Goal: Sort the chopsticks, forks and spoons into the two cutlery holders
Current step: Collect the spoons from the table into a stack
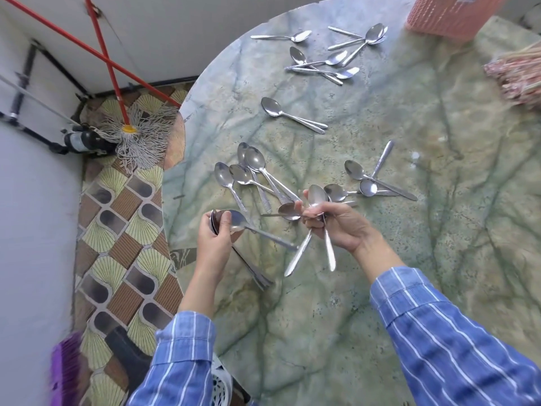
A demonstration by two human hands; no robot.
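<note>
Round green marble table [380, 259]; patterned tile floor [123, 230]; white walls [38, 230]; red-handled mop [128, 124] in corner.

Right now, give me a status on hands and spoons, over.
Left hand grips a spoon stack. Right hand grips a spoon bundle. Loose spoons scattered on table; pink holder at far edge.

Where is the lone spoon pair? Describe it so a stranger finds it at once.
Start at the green table. Midway between the far spoons left of the orange holder and the near spoons lies the pair. Only these two lie apart from every heap, stacked together, bowls toward the table's left edge.
</note>
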